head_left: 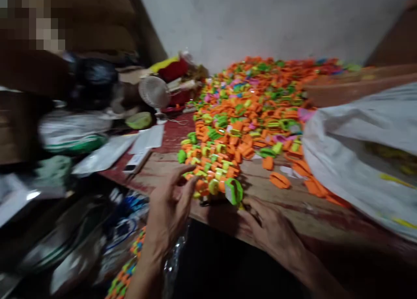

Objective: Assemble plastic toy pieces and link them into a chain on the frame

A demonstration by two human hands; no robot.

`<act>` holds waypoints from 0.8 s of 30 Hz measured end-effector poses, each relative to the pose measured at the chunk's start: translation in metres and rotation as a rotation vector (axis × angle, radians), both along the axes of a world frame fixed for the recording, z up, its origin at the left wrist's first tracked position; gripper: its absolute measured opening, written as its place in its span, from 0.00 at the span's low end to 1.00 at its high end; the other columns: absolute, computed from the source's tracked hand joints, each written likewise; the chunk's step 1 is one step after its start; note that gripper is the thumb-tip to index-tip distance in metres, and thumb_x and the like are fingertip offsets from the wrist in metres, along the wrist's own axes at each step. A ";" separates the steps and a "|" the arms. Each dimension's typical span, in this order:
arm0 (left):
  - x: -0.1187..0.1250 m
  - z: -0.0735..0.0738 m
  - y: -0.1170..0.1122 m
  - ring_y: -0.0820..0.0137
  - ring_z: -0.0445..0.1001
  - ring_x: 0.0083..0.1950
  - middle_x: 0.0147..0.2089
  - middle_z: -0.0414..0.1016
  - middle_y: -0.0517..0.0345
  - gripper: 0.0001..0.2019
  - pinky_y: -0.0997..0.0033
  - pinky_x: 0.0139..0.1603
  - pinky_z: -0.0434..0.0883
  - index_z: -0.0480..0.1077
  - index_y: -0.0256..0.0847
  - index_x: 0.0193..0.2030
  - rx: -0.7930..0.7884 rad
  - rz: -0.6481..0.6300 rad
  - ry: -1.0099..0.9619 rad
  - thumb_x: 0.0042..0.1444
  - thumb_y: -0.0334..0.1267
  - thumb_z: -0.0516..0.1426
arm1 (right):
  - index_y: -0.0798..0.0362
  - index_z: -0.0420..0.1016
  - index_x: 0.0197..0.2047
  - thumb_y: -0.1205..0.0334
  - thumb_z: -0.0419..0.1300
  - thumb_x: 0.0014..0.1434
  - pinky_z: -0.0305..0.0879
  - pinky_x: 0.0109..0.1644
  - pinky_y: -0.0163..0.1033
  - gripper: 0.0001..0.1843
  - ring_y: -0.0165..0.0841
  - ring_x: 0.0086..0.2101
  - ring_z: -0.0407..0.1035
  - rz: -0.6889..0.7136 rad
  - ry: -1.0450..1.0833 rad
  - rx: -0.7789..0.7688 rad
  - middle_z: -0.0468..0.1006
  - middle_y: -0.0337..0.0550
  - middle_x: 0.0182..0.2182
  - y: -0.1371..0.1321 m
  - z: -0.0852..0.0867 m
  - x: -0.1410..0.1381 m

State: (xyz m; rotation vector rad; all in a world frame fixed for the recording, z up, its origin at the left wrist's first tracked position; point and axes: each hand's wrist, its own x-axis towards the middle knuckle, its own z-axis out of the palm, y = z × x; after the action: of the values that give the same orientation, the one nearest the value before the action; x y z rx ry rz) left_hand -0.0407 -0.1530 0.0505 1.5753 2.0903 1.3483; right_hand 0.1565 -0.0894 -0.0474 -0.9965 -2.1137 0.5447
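Note:
A block of interlocked orange, green and yellow pieces (211,169) lies at the front of the table. My left hand (171,199) is at its left side, thumb and forefinger curled on the near-left edge. Just right of the block, a green piece with a pale flat face (233,191) stands tilted at the fingertips of my right hand (269,223). These fingers are pinched, with a small yellow bit showing between them. Motion blur hides the exact contact. A large heap of similar loose pieces (260,103) spreads behind the block.
At the right, a white sack (329,151) gapes over yellow contents. Papers (148,138) and a small fan (154,92) are on the left of the table. Below left hangs a multicoloured strip (122,277) beside plastic bags (76,264). A pale wall (276,21) closes the back.

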 end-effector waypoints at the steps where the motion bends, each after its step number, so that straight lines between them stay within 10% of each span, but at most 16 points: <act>1: -0.007 -0.009 0.009 0.61 0.76 0.54 0.54 0.78 0.53 0.13 0.60 0.58 0.71 0.73 0.43 0.53 0.061 -0.028 0.105 0.65 0.43 0.56 | 0.49 0.74 0.34 0.65 0.57 0.63 0.69 0.34 0.35 0.06 0.31 0.27 0.71 -0.001 -0.028 -0.029 0.76 0.38 0.28 0.005 -0.002 0.004; 8: -0.002 -0.041 0.037 0.57 0.55 0.74 0.68 0.67 0.47 0.19 0.44 0.70 0.60 0.63 0.41 0.63 0.095 -0.232 0.617 0.67 0.36 0.51 | 0.51 0.73 0.32 0.59 0.60 0.58 0.67 0.31 0.35 0.05 0.35 0.28 0.74 -0.174 -0.015 -0.125 0.79 0.42 0.27 0.032 -0.013 0.005; 16: 0.000 -0.043 0.047 0.57 0.59 0.73 0.71 0.63 0.51 0.22 0.42 0.69 0.60 0.60 0.43 0.68 -0.070 -0.310 0.794 0.70 0.38 0.44 | 0.52 0.76 0.35 0.56 0.53 0.60 0.69 0.28 0.36 0.13 0.35 0.24 0.74 -0.178 0.123 -0.407 0.80 0.46 0.26 0.048 -0.034 -0.002; 24: 0.001 -0.045 0.046 0.56 0.60 0.72 0.71 0.62 0.54 0.22 0.40 0.70 0.57 0.64 0.44 0.67 -0.148 -0.297 0.810 0.70 0.37 0.43 | 0.50 0.81 0.31 0.55 0.61 0.56 0.70 0.29 0.37 0.10 0.39 0.28 0.77 -0.293 0.042 -0.309 0.83 0.45 0.28 0.037 -0.037 -0.020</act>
State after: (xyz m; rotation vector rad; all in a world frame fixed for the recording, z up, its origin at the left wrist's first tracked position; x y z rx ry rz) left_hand -0.0398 -0.1068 0.0052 2.5100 2.1077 0.4619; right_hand 0.1369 -0.0520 -0.0843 -1.4265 -1.8348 0.7476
